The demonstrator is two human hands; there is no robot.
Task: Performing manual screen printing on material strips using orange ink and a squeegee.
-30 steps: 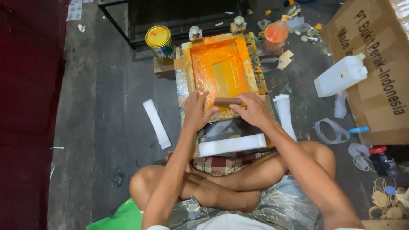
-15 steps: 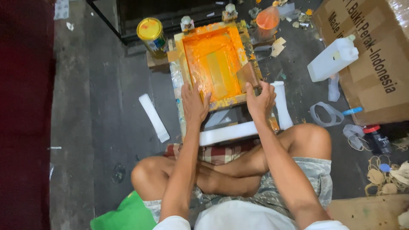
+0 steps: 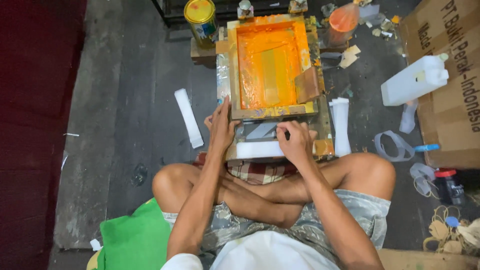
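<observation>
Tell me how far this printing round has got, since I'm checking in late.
Done: orange ink covers the screen and the squeegee rests inside it. In hand: the left hand holds the frame's corner while the right hand touches the white strip below. Left: the strip stack beside the frame.

Bare floor (image 3: 125, 125) open left of printing frame (image 3: 272, 65), white strip (image 3: 188, 117) there, right side crowded by jug (image 3: 415, 80)

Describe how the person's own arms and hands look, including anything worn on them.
Both arms are bare from the short white sleeves down. The left hand and right hand wear no gloves, and no watch, ring or band shows. Both forearms are slim and uncovered. No markings can be made out on either.
</observation>
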